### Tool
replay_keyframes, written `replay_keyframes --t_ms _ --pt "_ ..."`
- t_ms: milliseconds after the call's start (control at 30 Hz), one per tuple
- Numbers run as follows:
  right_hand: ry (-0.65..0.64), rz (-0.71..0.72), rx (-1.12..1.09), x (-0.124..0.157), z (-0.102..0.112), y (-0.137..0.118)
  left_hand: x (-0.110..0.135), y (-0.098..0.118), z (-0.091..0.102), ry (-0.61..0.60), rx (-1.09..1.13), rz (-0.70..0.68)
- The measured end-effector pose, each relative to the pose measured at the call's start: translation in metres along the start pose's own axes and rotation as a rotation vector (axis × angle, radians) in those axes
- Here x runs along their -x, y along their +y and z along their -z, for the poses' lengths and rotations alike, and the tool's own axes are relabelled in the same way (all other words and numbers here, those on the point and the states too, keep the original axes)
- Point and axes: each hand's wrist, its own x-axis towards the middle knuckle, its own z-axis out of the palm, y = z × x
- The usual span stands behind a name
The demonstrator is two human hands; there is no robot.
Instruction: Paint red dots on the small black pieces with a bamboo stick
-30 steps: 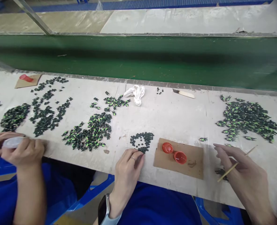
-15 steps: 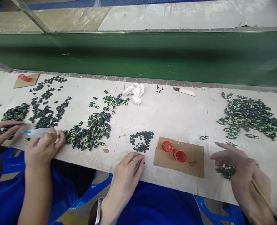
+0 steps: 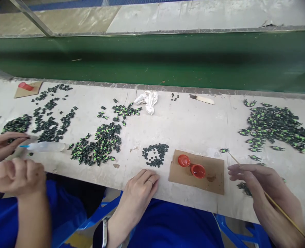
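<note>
My left hand (image 3: 140,187), wearing a ring, rests on the table edge with its fingers curled in; whatever they hold is hidden. Just beyond it lies a ring-shaped cluster of small black discs (image 3: 156,160). My right hand (image 3: 268,193) grips a thin wooden stick (image 3: 279,205) that runs back across the palm. The stick's tip meets or nearly meets a single black-and-green beetle-like piece (image 3: 224,150). Between my hands a cardboard piece (image 3: 183,177) carries a red cup (image 3: 198,171) of liquid and a red cap (image 3: 183,160). More dark pieces (image 3: 243,188) are partly hidden behind my right hand.
A large pile of beetle-like pieces (image 3: 273,125) spreads at right, another pile (image 3: 98,146) at left. A knife (image 3: 202,99) and crumpled white tissue (image 3: 148,100) lie farther back. At left, a co-worker's hands (image 3: 20,175) flank a blue-tipped squeeze bottle (image 3: 46,147).
My right hand has tipped the stick forward toward the lone beetle-like piece. My left fingers have curled over, and the black disc beside them is out of sight. The co-worker has released the bottle.
</note>
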Motion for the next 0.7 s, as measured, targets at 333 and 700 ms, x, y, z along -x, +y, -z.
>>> replay_keyframes --t_ms 333,700 --pt "-0.2 0.352 0.044 0.005 -0.018 0.005 -0.009 0.0 0.013 -0.144 -0.113 -0.114" --pt "-0.282 0.537 0.116 0.004 -0.039 0.013 -0.013 0.005 0.009 -0.162 -0.143 -0.094"
